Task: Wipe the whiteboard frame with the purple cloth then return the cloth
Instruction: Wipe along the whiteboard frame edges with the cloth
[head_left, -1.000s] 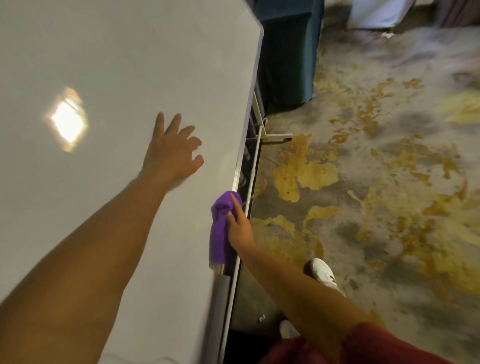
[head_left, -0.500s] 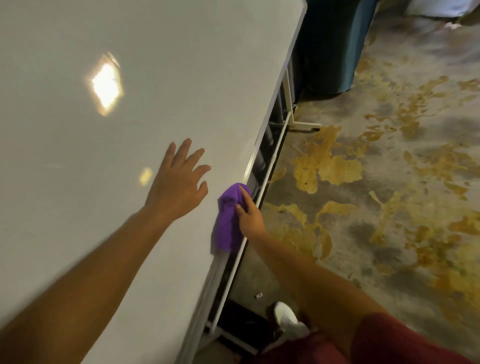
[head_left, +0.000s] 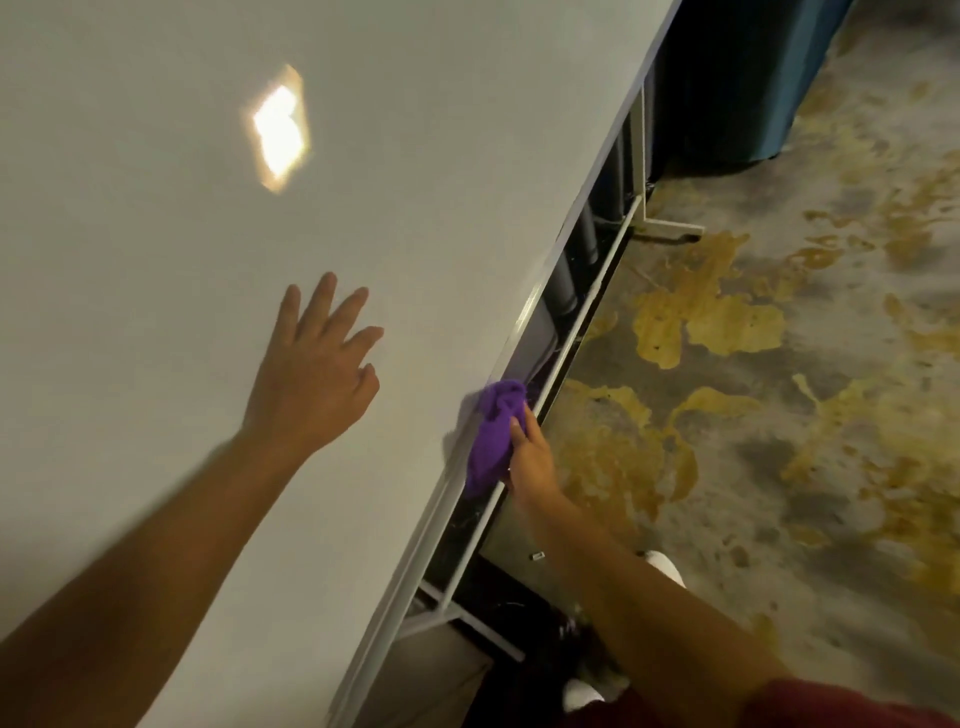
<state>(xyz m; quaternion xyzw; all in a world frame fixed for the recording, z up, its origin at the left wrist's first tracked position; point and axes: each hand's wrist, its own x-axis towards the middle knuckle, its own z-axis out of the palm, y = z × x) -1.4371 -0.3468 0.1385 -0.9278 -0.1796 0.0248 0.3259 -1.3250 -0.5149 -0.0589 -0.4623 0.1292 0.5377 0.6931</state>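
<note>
The whiteboard (head_left: 156, 260) fills the left of the view, and its pale frame edge (head_left: 582, 228) runs diagonally from upper right to lower centre. My right hand (head_left: 532, 460) grips the bunched purple cloth (head_left: 493, 434) and holds it against that bottom frame edge, about halfway along. My left hand (head_left: 311, 379) lies flat on the board surface with its fingers spread, to the left of the cloth.
Below the frame runs the white stand rail (head_left: 587, 312) with a foot (head_left: 670, 226) on the mottled yellow-grey floor (head_left: 779, 415). A dark blue cabinet (head_left: 737, 78) stands at the upper right. My white shoes (head_left: 665, 569) show near the bottom.
My right hand has kept the cloth on the frame edge while sliding along it. The view has swung, so the frame now runs more diagonally. My left hand stays flat on the board.
</note>
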